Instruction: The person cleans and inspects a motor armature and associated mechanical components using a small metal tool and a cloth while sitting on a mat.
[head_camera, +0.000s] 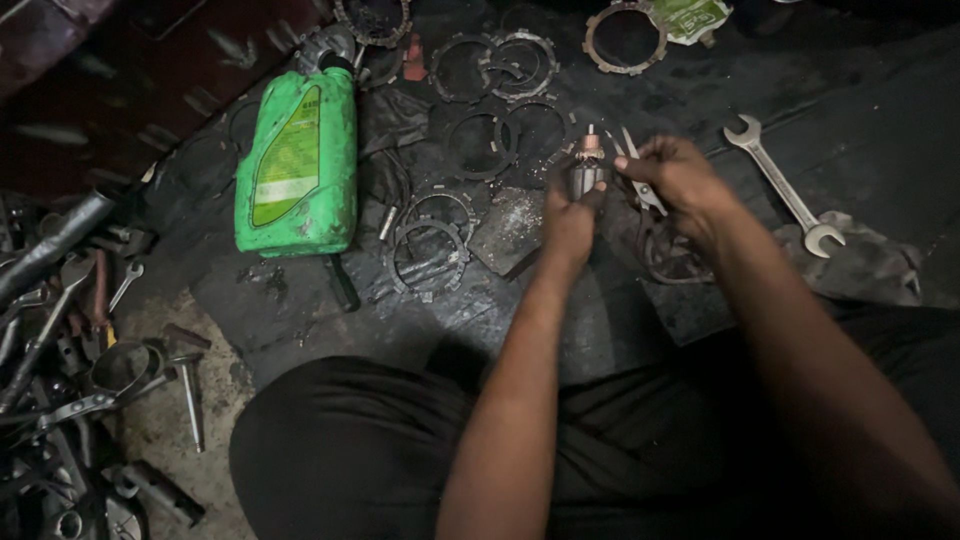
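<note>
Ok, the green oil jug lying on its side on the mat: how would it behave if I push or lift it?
The green jug lies flat on a broad face, so it probably slides rather than rolls. Its plastic looks smeared and grimy, so likely slippery to grip. How full it is cannot be seen, so weight is uncertain; the walls may flex.

glossy green plastic on the oil jug (296, 165) at upper left, scuffed and grimy, with a paler paper-like label. bright, smooth bare steel on the open-ended spanner (785, 186) at upper right, faintly shiny. dull dark metal on the toothed clutch rings (430, 245) across the upper middle, matt and oily. coppery metal at the tip of the small armature (587, 170) in the left hand (568, 222), grey metal below it. shiny thin metal on the pliers-like tool (640, 180) in the right hand (675, 175). crumpled, matt grey cloth in the rag (865, 265) at right. rough, oil-blackened sheet on the floor (300, 300). matt black fabric over the knees (350, 450) at the bottom.
</note>
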